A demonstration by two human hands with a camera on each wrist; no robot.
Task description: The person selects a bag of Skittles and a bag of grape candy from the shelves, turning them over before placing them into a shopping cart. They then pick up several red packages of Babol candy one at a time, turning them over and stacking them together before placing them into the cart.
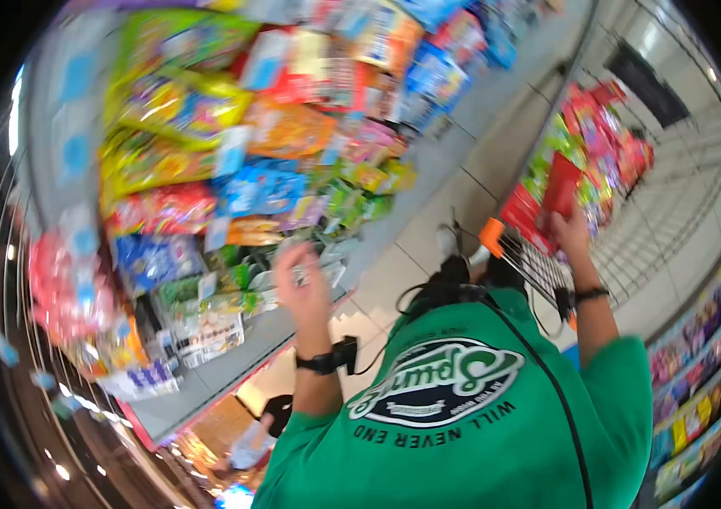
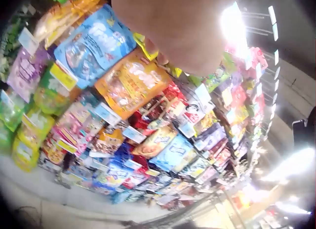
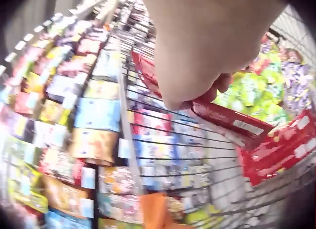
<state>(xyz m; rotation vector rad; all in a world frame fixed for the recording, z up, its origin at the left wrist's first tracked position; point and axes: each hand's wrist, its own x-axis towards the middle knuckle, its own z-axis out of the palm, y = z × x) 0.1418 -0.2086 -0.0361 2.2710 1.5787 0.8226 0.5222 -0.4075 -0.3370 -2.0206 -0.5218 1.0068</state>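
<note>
The right hand (image 1: 571, 233) is over the near end of a wire shopping cart (image 1: 645, 246), its fingers curled round a red packet (image 1: 561, 185). In the right wrist view that red packet (image 3: 227, 121) lies under the fingers, above another red packet (image 3: 281, 152) and some green packets (image 3: 252, 93) in the cart. The left hand (image 1: 299, 284) is raised beside a shelf of candy bags, holding nothing that shows. In the left wrist view the left hand (image 2: 170, 29) is in front of a blue bag (image 2: 96, 45) and an orange bag (image 2: 132, 83); its fingers are mostly hidden.
Rows of bagged sweets with price tags fill the shelf (image 1: 237, 365) on the left. Tiled floor (image 1: 411, 254) runs between shelf and cart. An orange piece (image 1: 491, 237) sits at the cart's corner. Another stocked shelf (image 1: 687, 424) stands at the lower right.
</note>
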